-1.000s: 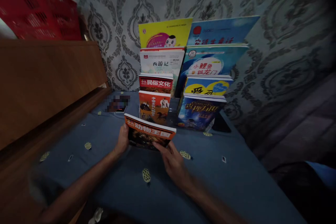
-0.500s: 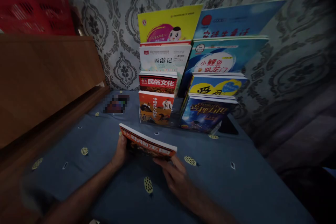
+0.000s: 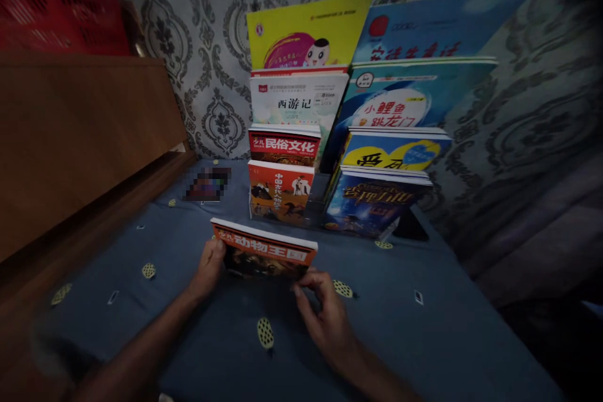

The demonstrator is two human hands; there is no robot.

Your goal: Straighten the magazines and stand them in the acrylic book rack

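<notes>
A thin book (image 3: pixel 266 254) with an orange band and dark picture on its cover is held above the blue cloth (image 3: pixel 400 339), in front of the standing books (image 3: pixel 282 195). Its cover faces the person, title upright, top edge uppermost; that white edge runs left to right, dipping slightly to the right. The lower part falls into shadow and the cover is foreshortened, so I cannot tell for sure which way its long axis runs.

The left hand (image 3: pixel 211 264) is closed on the book's left edge, thumb on the front. The right hand (image 3: pixel 327 314) is half curled at the lower right corner, thumb and forefinger close together; whether it grips the book, I cannot tell. A wooden cabinet (image 3: pixel 85 138) stands to the left.
</notes>
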